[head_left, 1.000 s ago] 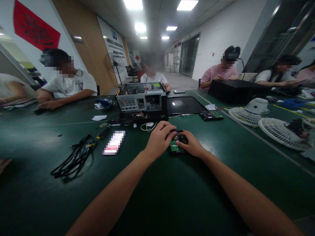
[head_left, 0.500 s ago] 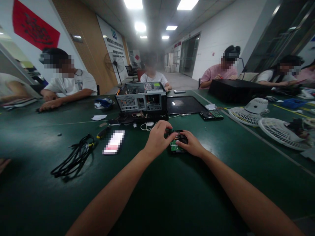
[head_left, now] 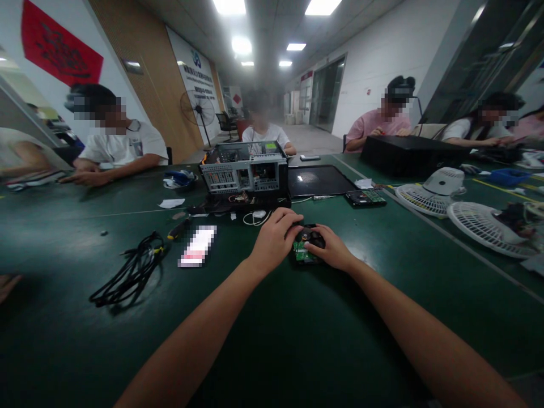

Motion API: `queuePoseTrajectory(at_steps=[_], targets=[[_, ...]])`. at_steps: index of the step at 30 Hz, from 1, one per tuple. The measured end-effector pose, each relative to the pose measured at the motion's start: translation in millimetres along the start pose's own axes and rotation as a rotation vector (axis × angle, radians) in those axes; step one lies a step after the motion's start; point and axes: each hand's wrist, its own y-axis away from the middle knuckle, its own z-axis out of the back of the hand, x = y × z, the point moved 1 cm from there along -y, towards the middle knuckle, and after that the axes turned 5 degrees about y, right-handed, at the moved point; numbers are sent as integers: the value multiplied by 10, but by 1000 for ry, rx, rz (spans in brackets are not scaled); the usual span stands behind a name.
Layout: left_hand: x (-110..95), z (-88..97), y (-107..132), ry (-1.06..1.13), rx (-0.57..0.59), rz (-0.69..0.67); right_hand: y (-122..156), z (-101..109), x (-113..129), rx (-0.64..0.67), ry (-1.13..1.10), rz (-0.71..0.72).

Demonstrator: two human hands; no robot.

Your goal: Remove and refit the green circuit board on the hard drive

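A hard drive (head_left: 302,253) with a green circuit board facing up rests on the green table in front of me. My right hand (head_left: 332,248) grips its right side, the thumb lying over the board and the fingers round the far edge. At the drive's far left corner is my left hand (head_left: 276,237), its fingers bent and drawn close to the thumb. Whatever may be between those fingertips is hidden.
Beyond my hands stands an opened computer case (head_left: 242,175), beside a black panel (head_left: 321,180). Another drive-like unit (head_left: 365,198) lies right, near white fan parts (head_left: 425,198). Leftward are a phone (head_left: 198,246), a screwdriver (head_left: 177,229) and coiled black cable (head_left: 131,272). Co-workers sit around.
My left thumb has drawn back left from over the drive, and the left fingers have closed toward it. More of the board shows now. My right hand stays on the drive.
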Motion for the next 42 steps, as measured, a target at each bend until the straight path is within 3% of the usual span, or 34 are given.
queuePoseTrajectory(at_steps=[9, 19, 28, 37, 42], targets=[[-9, 0, 12, -5, 9, 117, 8, 22, 10, 35, 11, -22], [-7, 18, 1, -77, -48, -28, 5, 12, 1, 11, -4, -12], [-9, 13, -6, -14, 10, -36, 6, 0, -10, 10, -8, -1], [-23, 4, -4, 36, -44, 49, 5, 9, -9, 20, -5, 4], [-44, 17, -13, -5, -26, 2, 4, -1, -18, 15, -15, -2]])
